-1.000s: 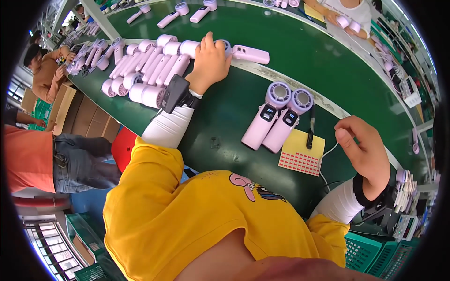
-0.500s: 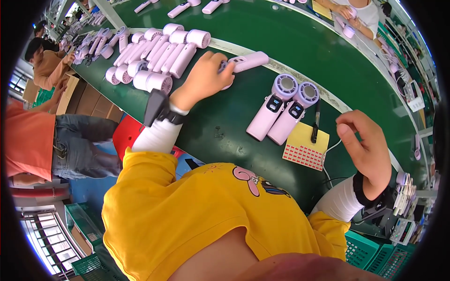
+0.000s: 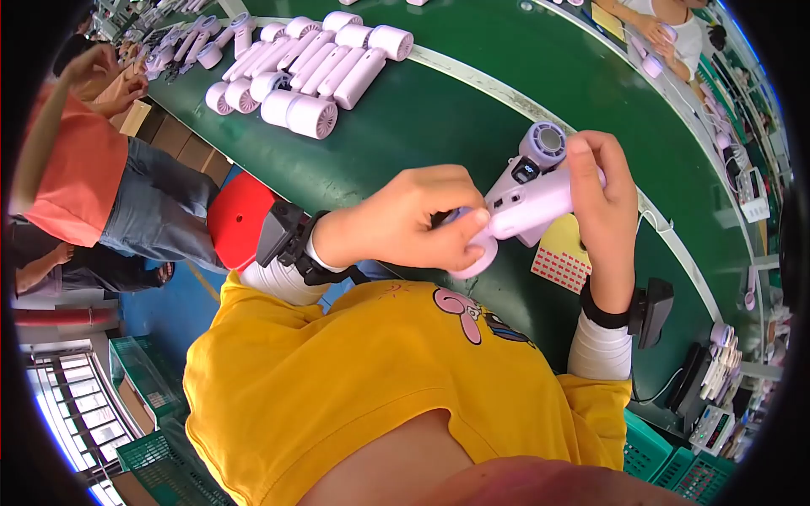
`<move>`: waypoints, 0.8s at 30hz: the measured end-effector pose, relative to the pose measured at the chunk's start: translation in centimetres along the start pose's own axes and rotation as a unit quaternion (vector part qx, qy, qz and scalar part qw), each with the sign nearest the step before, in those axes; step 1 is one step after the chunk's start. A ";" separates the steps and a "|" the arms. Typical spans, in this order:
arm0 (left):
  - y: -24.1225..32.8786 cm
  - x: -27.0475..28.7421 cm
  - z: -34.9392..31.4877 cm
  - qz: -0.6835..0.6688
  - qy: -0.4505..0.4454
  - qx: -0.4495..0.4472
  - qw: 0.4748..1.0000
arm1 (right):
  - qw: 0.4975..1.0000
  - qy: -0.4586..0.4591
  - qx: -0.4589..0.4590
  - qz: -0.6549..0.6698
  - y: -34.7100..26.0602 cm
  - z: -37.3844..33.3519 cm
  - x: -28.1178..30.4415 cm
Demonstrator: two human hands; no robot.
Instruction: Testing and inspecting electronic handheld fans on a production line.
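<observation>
A pale lilac handheld fan (image 3: 540,205) is held above the green tabletop by both my hands. My left hand (image 3: 413,221) grips its round head, fingers curled over it. My right hand (image 3: 606,198) pinches the far end of the handle between thumb and fingers. Small dark openings show on the handle's side. Just behind lies another lilac fan (image 3: 542,145) with a lit display; the held fan covers part of it. Below my right hand is a yellow pad with a sheet of red stickers (image 3: 559,266), partly covered.
Rows of lilac fans (image 3: 316,72) are heaped at the far left of the table. A white rail (image 3: 489,84) borders the green surface beyond. At left are a red stool (image 3: 240,221) and a person in orange (image 3: 84,160). Green crates (image 3: 654,447) stand at lower right.
My left hand has brought the fan from beside the heap toward me and to the right. My right hand, empty before, has moved left and taken hold of its handle.
</observation>
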State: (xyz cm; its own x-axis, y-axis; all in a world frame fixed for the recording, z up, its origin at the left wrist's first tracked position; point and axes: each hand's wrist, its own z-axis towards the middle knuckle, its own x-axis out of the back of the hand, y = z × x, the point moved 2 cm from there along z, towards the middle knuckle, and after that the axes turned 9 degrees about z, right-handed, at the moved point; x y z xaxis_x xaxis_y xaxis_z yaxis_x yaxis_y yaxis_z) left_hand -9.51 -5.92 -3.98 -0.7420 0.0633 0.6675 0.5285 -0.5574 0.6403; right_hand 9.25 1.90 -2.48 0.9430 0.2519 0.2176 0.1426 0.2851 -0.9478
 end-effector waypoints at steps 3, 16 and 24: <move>-0.8 1.1 -0.6 0.013 0.032 -0.005 0.999 | 0.999 -0.034 -0.006 0.028 -0.6 -0.7 -0.3; -20.1 32.7 -13.6 0.588 0.231 0.519 0.576 | 0.975 -0.081 0.193 -0.078 -0.5 -1.5 4.7; -31.2 36.1 -18.1 0.620 0.105 0.578 0.520 | 0.975 -0.052 0.165 -0.137 -0.3 -0.4 5.2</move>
State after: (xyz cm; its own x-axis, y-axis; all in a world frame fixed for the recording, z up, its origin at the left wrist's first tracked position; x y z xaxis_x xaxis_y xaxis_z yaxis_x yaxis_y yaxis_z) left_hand -60.22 -1.20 -6.77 0.5010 0.0886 0.8609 0.4598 0.8155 -0.3515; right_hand 14.27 2.74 -1.17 0.8456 0.2115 0.4902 0.2640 0.6324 -0.7283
